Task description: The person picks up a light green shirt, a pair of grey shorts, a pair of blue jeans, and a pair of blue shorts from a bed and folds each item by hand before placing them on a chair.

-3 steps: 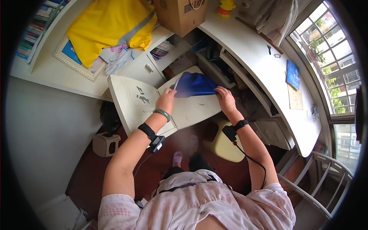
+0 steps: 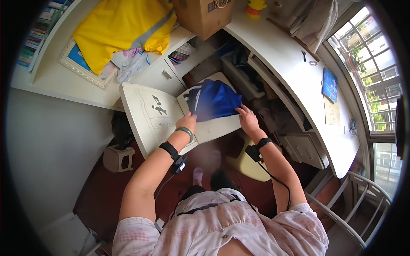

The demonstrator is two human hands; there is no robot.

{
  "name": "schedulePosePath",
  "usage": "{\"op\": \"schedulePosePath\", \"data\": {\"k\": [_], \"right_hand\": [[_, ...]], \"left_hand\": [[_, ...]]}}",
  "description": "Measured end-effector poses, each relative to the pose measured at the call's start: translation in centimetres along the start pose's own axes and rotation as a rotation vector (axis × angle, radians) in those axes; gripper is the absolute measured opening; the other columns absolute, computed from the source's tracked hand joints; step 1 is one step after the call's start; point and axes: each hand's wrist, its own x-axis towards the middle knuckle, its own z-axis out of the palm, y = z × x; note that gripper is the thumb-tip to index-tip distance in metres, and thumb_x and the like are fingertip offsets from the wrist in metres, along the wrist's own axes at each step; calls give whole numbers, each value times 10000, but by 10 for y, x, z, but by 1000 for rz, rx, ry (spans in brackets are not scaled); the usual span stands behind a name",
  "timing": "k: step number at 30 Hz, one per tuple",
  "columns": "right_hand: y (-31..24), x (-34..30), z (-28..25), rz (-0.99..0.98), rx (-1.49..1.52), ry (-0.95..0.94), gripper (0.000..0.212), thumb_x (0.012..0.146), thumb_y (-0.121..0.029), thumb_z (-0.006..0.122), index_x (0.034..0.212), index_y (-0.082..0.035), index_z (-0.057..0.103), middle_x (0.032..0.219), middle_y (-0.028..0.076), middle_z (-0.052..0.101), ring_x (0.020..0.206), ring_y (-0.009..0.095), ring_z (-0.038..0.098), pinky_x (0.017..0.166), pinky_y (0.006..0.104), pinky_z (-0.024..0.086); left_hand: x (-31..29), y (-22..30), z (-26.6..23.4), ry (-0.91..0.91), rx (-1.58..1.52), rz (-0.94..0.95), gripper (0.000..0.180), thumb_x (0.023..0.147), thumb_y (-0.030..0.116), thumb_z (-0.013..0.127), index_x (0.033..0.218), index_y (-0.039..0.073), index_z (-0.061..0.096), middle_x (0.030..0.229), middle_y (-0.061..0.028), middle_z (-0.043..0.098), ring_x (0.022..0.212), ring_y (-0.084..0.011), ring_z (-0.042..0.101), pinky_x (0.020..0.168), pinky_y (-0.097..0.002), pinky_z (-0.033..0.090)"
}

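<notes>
A blue garment (image 2: 217, 100) with white stripes and a dark patch at its left end lies spread on a white flat surface (image 2: 213, 130). My left hand (image 2: 186, 123) pinches its near left corner. The near right edge is gripped between the fingers of my right hand (image 2: 248, 120). To the left of the cloth rises a white panel (image 2: 143, 115) with black written marks, joined to that surface. What shape the garment has is hidden by its folds.
A yellow garment (image 2: 124, 30) covers part of the left desk, beside a white frame (image 2: 81, 70). At the back stands a brown paper bag (image 2: 203, 17). A pale yellow stool (image 2: 247, 164) is below the surface; a white desk (image 2: 316, 98) curves along the right.
The blue garment has come down and spread wider over the surface, showing its white stripes. My left hand has moved toward me, and my right hand slightly so, both still gripping it.
</notes>
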Motion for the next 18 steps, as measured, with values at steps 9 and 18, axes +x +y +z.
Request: {"op": "schedulePosePath", "data": {"k": [9, 18], "right_hand": [[55, -151, 74, 456, 100, -766, 354, 830, -236, 521, 1166, -126, 543, 1112, 164, 590, 1053, 350, 542, 901, 422, 437], [195, -314, 141, -421, -407, -1111, 166, 638, -211, 662, 776, -118, 657, 861, 37, 626, 908, 228, 571, 787, 342, 476]], "left_hand": [[-92, 17, 20, -584, -280, 312, 338, 826, 196, 582, 1145, 90, 551, 1028, -167, 597, 972, -340, 564, 839, -405, 450], [-177, -6, 21, -625, -742, 246, 397, 862, 214, 582, 1216, 50, 507, 1136, -181, 584, 978, -276, 605, 796, -328, 499]]}}
